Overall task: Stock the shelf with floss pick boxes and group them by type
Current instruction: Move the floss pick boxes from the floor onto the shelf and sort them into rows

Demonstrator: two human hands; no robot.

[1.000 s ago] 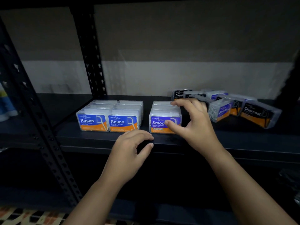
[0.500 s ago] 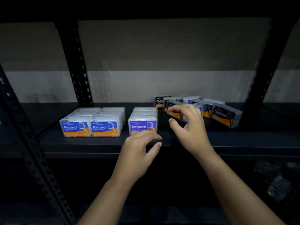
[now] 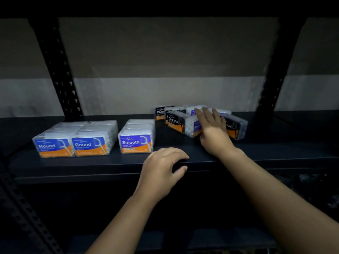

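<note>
A clear Smooth box (image 3: 193, 127) lies tilted in the jumbled pile of Charcoal boxes (image 3: 175, 121) toward the shelf's (image 3: 91, 165) back right. The right hand (image 3: 213, 131) rests on it, fingers spread, thumb at its front. The left hand (image 3: 162, 169), loosely curled, rests on the shelf's front edge. Round boxes (image 3: 73, 143) and the Smooth stack (image 3: 136, 142) stand front left.

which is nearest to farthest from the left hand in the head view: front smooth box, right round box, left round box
From the left hand:
1. Front Smooth box, just up-left of it.
2. Right Round box, further left.
3. Left Round box, at the far left.
</note>
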